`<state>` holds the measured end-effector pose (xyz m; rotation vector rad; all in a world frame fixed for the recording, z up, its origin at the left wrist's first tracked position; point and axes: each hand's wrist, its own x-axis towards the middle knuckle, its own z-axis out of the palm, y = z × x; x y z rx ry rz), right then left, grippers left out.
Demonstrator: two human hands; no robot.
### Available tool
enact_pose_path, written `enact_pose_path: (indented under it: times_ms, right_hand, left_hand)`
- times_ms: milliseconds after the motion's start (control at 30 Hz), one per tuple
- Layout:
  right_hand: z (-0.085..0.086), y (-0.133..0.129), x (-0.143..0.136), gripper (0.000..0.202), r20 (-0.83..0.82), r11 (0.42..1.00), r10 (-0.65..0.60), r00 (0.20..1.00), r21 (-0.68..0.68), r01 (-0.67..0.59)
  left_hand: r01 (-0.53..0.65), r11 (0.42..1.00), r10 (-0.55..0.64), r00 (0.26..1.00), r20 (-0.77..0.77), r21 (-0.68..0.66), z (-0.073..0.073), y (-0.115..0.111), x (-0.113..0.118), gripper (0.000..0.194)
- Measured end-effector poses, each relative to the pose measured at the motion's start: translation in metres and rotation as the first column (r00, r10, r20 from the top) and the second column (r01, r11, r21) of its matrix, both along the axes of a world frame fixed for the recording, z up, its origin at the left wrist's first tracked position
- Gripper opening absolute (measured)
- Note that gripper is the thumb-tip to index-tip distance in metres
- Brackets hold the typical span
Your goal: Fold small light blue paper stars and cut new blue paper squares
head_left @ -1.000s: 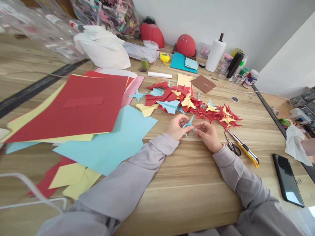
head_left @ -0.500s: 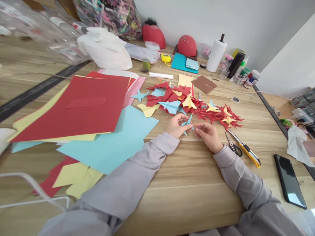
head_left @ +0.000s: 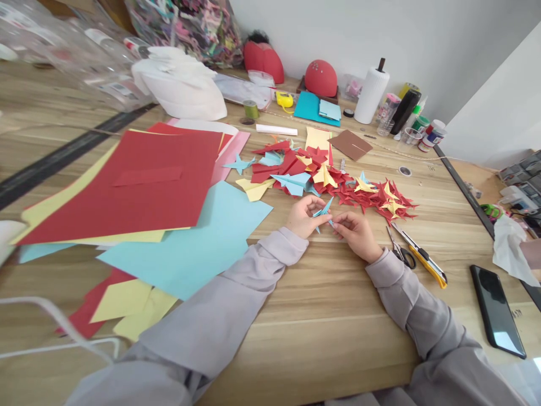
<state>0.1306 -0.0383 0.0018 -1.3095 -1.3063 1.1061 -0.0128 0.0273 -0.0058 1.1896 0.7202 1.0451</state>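
A small folded blue paper piece [head_left: 323,211] with several pointed ends is pinched between the thumb and fingers of my left hand [head_left: 303,217]. On its right side, the fingertips of my right hand [head_left: 355,232] are closed on one of its lower points. Just beyond both hands lies a long pile of folded red paper pieces [head_left: 296,163], with yellow pieces [head_left: 324,176] and a blue folded piece [head_left: 293,183] among them. The inner fingers of both hands are partly hidden.
Large red sheets [head_left: 169,192] and a blue sheet [head_left: 181,265] cover the left. Scissors [head_left: 403,254], a yellow cutter [head_left: 426,260] and a phone [head_left: 497,310] lie right. A person's hand [head_left: 531,255] with white tissue [head_left: 511,248] shows at the right edge.
The blue folded piece has tilted slightly, its upper point leaning further right. My right fingers have shifted a little at its lower end.
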Motion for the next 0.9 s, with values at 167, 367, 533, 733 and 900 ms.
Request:
enact_pose_path:
  times_ms: [167,367,533,733,900]
  right_hand:
    - [0.0002,0.001,0.001,0.032,-0.015,1.0,0.001,1.0,-0.01,-0.001]
    - [0.0004,0.0018,0.0015,0.032,-0.048,1.0,-0.006,0.999,-0.011,0.005]
    - [0.0012,0.001,0.0014,0.033,-0.047,1.0,-0.003,0.999,-0.016,0.003]
    - [0.0013,0.0008,0.001,0.034,-0.067,1.0,-0.005,0.998,-0.031,0.003]
    - [0.0018,0.001,0.0019,0.033,-0.071,0.999,-0.03,0.997,-0.028,0.028]
  left_hand:
    - [0.019,0.999,-0.02,1.0,0.01,0.04,0.0013,0.0003,-0.0011,0.042]
    - [0.089,0.996,-0.09,0.996,0.024,0.026,0.0023,-0.0005,-0.0024,0.047]
    - [0.097,0.995,-0.097,0.995,0.026,0.014,0.0026,-0.0003,-0.0024,0.046]
    - [0.091,0.996,-0.091,0.996,0.011,0.025,0.0065,-0.0027,-0.0026,0.044]
    - [0.086,0.995,-0.087,0.996,0.003,0.042,0.0075,-0.0037,-0.0028,0.043]
